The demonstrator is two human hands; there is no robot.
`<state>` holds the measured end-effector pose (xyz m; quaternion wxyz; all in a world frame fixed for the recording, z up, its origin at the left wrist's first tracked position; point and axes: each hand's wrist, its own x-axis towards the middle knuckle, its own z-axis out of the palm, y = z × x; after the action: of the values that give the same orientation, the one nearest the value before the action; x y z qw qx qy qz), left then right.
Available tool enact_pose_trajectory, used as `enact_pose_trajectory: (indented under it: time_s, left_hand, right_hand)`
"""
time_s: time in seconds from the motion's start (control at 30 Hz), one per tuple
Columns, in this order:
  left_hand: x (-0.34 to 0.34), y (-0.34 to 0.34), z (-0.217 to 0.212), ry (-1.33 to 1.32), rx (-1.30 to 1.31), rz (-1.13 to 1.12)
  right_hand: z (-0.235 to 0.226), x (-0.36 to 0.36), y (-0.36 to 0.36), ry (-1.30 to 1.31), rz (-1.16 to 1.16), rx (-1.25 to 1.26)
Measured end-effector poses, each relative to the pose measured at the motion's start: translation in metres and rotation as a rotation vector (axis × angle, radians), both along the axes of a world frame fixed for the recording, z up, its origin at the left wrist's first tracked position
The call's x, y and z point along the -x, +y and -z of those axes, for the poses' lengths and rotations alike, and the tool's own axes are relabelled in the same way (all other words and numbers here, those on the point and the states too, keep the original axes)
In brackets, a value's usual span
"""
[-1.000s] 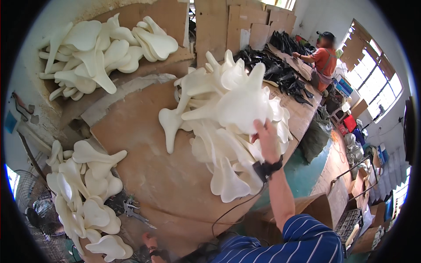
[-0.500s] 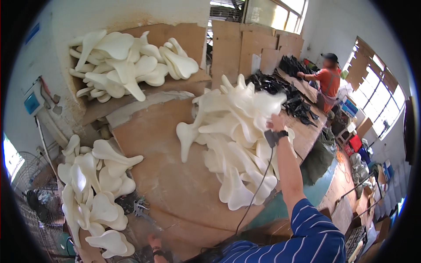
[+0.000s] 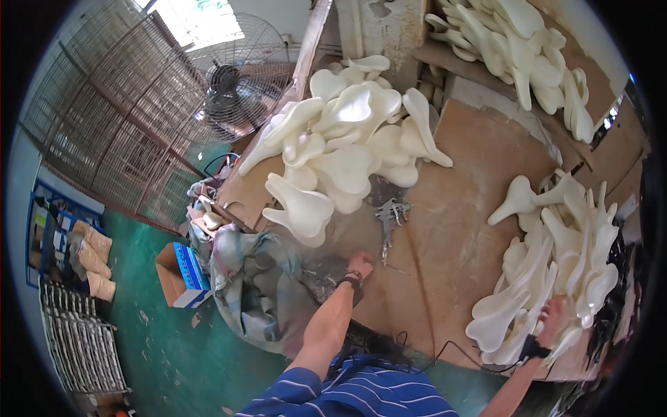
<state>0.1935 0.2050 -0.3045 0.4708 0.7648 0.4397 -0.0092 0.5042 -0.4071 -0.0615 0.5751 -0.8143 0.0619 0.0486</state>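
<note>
My left hand (image 3: 360, 265) is low over the table's near edge, beside a grey spray gun (image 3: 386, 226) that lies on the board. A gap shows between that hand and the gun, and its fingers are too small and blurred to read. On the right, my right hand (image 3: 554, 318) has its fingers apart against a heap of cream-white, saddle-shaped foam pieces (image 3: 566, 243); none looks gripped. A second heap of the same pieces (image 3: 340, 167) lies beyond my left hand, with a single saddle-shaped piece (image 3: 300, 210) at its near edge.
More pale pieces (image 3: 511, 42) sit on a ledge at the back right. A thin cable (image 3: 455, 345) runs along the table's near edge to my right wrist. Left of the table are draped grey sheeting (image 3: 260, 299), an open carton (image 3: 182, 274) and a large caged fan (image 3: 226, 80).
My view has swung left and down, bringing the floor and fan into sight. My right hand has moved from the far part of the right heap to its near side. The spray gun still lies there.
</note>
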Motion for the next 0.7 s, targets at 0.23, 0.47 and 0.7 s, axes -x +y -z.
enact_pose_trajectory:
  time_s: [0.23,0.47,0.7]
  left_hand:
    - [0.030,-0.007,-0.039,-0.449,0.410,-0.048]
    - [0.203,-0.031,-0.073,-0.401,0.532,-0.409]
    - [0.357,-0.042,-0.055,-0.569,0.449,-0.928]
  right_hand:
    - [-0.059,0.101,0.193,-0.285,-0.879,0.673]
    - [-0.020,0.189,0.300,-0.351,-1.234,0.727]
    - [0.012,0.267,0.370,-0.240,-1.587,0.694]
